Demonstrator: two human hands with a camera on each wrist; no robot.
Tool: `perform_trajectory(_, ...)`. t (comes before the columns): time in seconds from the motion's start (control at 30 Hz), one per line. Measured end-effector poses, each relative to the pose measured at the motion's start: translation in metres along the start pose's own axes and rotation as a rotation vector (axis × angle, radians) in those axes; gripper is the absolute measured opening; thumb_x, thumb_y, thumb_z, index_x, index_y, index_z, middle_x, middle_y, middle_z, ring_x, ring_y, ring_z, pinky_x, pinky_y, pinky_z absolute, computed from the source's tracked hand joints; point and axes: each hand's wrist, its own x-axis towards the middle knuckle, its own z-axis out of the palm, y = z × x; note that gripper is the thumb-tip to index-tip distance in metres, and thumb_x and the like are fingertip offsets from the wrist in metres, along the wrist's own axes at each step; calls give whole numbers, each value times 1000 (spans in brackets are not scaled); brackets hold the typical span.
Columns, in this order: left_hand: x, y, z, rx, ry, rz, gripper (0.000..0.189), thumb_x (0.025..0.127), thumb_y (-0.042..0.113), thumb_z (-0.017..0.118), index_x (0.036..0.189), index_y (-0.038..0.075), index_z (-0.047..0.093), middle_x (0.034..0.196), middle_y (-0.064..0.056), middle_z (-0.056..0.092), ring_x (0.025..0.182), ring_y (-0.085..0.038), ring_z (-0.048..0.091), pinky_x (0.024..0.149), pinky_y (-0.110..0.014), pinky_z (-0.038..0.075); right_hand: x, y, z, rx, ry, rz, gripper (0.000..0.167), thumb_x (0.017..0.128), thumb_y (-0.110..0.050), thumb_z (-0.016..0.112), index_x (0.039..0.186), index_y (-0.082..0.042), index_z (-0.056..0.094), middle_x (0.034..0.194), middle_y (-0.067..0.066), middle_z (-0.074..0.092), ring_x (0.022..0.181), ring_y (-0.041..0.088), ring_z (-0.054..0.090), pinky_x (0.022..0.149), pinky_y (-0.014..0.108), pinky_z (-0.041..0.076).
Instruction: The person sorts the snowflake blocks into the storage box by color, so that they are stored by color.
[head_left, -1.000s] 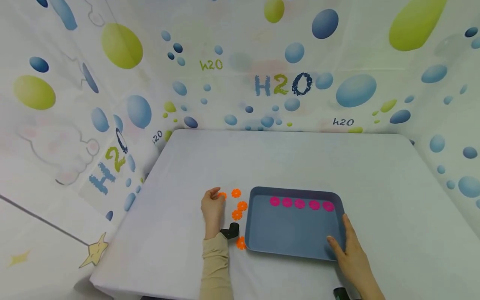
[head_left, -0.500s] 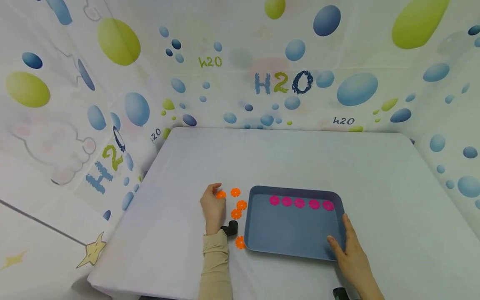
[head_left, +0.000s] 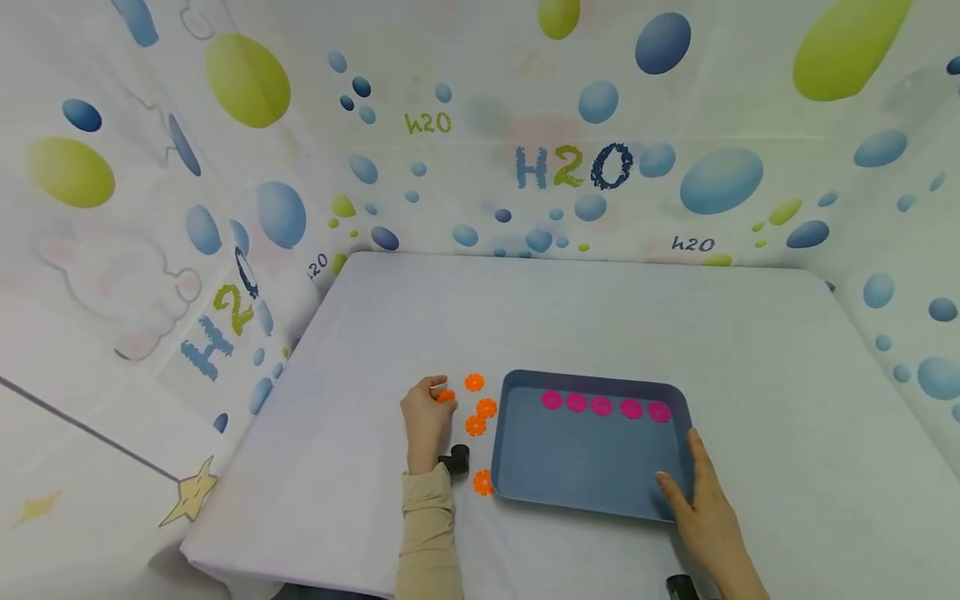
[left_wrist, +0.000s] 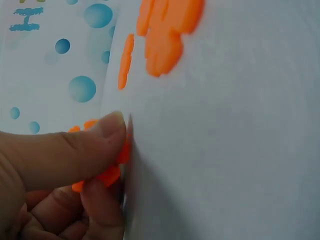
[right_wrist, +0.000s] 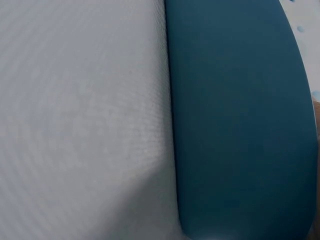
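Observation:
In the head view my left hand [head_left: 426,421] is at the left of the tray, pinching an orange scalloped disc [head_left: 446,396] between thumb and fingers. The left wrist view shows that disc [left_wrist: 107,176] partly hidden behind the thumb, close over the white cloth. Several more orange discs [head_left: 476,426] lie between this hand and the tray; one rests by its front left corner. My right hand [head_left: 708,517] holds the right side of the blue-grey tray [head_left: 585,467], thumb over the rim and fingers along the outside. Inside, pink scalloped discs [head_left: 602,406] form a row along the far side.
A white cloth covers the table [head_left: 585,325]. Behind it and to the left hang white sheets [head_left: 480,50] printed with coloured drops and lettering. The tray's outer wall [right_wrist: 240,125] fills much of the right wrist view.
The left fingers have closed on an orange disc and drawn it slightly toward the person. The right hand and the tray have stayed in place; the head view has shifted slightly.

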Motion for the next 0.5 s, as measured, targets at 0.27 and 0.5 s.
perform_trajectory(0.27,-8,25,-9,-150,-32,-2,26,86,-6,63,110,-2,71,93,-21,71,70,-22,69,63,-24,58,0,1,0,7,12,-17,80,101,-32,50,155,-4,-2,157,33,7,142,55,12,110,69,16)
perform_trajectory(0.5,-21,71,-2,-364,-229,42,37,90,-10,53,125,0,63,111,-24,67,90,-35,71,77,-34,60,0,2,-2,10,15,-25,80,101,-32,50,155,-4,-1,157,33,8,142,55,12,110,70,16)
